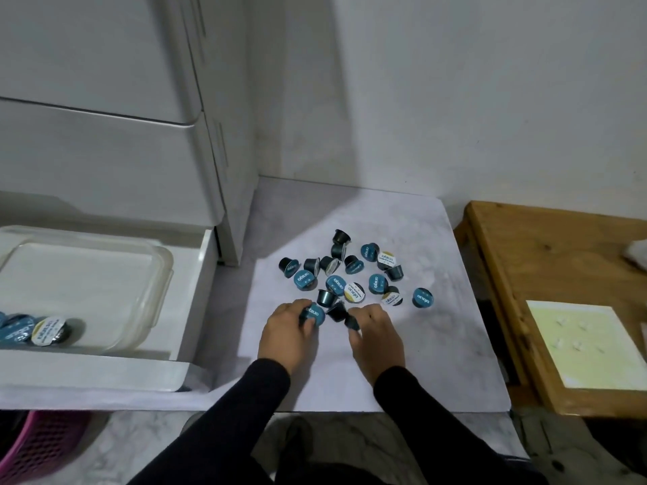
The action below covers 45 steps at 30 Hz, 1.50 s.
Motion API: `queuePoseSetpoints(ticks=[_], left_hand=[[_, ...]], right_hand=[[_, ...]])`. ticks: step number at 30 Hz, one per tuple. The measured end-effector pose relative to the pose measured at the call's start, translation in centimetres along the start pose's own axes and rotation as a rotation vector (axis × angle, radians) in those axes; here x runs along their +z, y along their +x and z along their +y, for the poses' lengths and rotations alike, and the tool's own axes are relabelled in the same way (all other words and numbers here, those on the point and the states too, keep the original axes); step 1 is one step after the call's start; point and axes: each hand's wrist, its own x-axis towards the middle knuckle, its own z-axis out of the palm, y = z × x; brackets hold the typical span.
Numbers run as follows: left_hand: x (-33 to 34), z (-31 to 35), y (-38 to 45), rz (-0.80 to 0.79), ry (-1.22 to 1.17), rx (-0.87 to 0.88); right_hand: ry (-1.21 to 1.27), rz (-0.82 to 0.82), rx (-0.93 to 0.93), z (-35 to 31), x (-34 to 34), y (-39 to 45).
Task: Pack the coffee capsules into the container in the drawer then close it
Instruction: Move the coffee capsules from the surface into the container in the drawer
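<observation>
Coffee capsules (pixel 353 274): dark plastic cups w/ slight sheen; lids look like matt foil, mostly teal, a few white/yellow, all printed. Sheet (pixel 437 344) under them: pale, marble-pattern, smooth, matt, looks like paper or vinyl. Container (pixel 154 281) in drawer (pixel 196 295): translucent, frosted-looking plastic, smooth, rounded rim. Drawer and cabinet fronts (pixel 98 155): white, smooth, satin finish. Wooden table (pixel 546 246) past sheet's right edge: amber wood, visible grain, varnished, mild gloss. Pale yellow panel (pixel 588 344) on it: matt. Sleeves (pixel 224 428): black cloth, matt. Basket (pixel 35 446) at bottom-left corner: pink perforated plastic. Wall (pixel 490 82): white, matt paint.
</observation>
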Motion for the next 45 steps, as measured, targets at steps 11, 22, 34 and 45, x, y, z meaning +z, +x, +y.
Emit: queuePoseSetpoints(ticks=[11, 22, 34, 45], left_hand=[[-0.4, 0.8, -1.2, 0.090, -0.291, -0.098], [-3.2, 3.0, -1.0, 0.142, -0.352, 0.005], [-20.0, 3.3, -2.1, 0.152, -0.319, 0.297], [-33.7, -10.6, 2.7, -0.200, 0.150, 0.179]], right_hand=[[0.277, -0.089, 0.183, 0.6, -0.7, -0.7], [0.488, 0.034, 0.264, -0.8, -4.4, 1.9], [0.926, -0.008, -0.036, -13.6, -10.5, 4.9], [0.541, -0.408, -0.290, -29.6, -1.7, 6.5]])
